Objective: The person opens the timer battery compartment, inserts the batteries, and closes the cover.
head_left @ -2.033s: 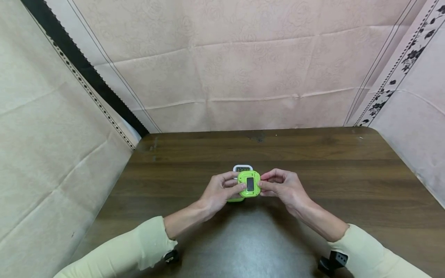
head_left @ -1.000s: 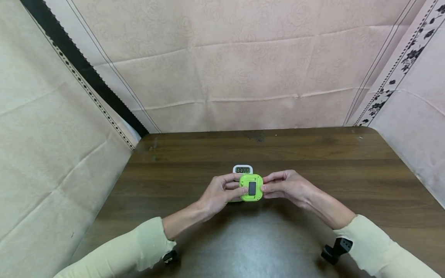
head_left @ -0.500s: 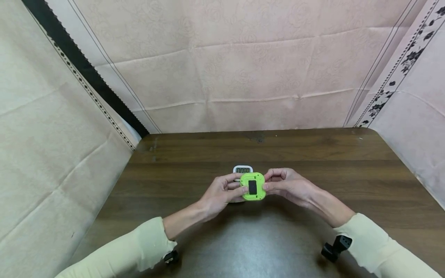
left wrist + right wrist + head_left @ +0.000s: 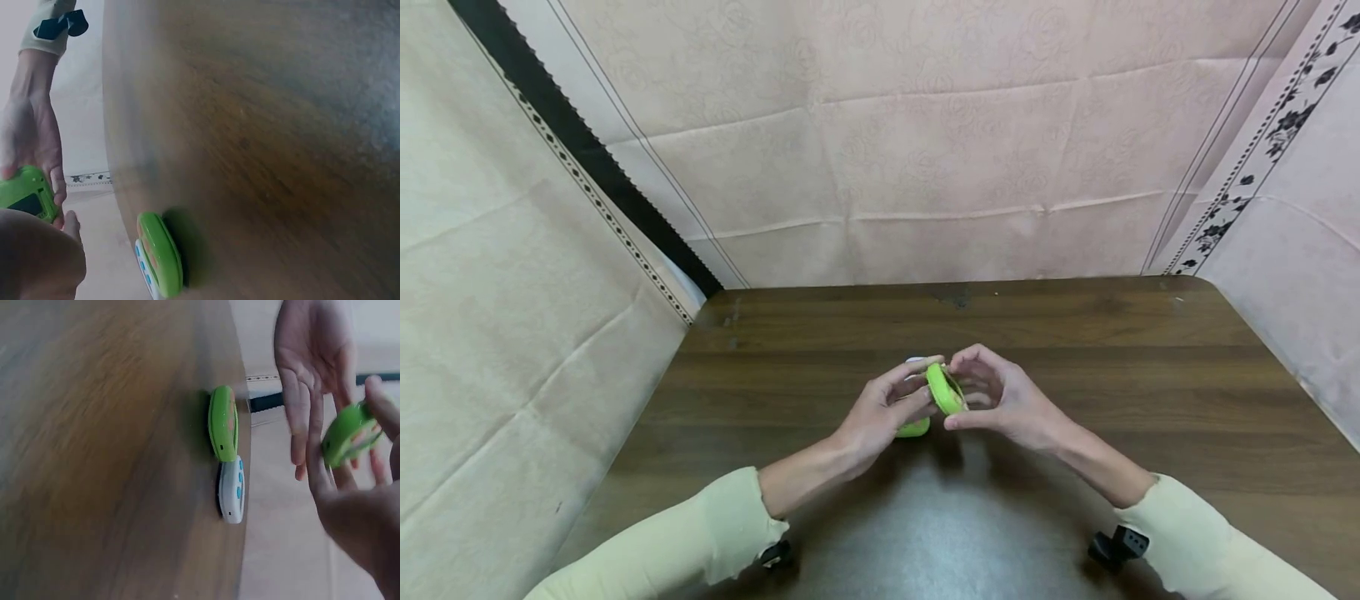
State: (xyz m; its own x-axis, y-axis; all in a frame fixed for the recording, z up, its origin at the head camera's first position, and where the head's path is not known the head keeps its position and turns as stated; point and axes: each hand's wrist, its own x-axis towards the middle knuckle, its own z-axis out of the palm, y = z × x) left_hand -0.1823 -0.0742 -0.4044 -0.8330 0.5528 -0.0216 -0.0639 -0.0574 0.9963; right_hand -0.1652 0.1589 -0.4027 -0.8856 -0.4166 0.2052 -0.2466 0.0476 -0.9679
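Between both hands a green digital timer is held above the table, tilted nearly on edge in the head view. Its dark back patch shows in the left wrist view. My left hand pinches the timer, index fingertip at its upper edge and thumb low on it. My right hand grips it from the other side; the right wrist view shows the timer between thumb and fingers. A second green timer lies on the table below the hands, with a white timer beside it, mostly hidden in the head view.
The dark wooden table reaches to a straight far edge with rounded corners. Pale patterned cloth hangs behind it and along both sides. Black wrist devices sit under the sleeves.
The held timer, earlier showing its back face to the head camera, has turned onto its edge. My right fingers have spread and shifted left around it. The white timer is now more covered.
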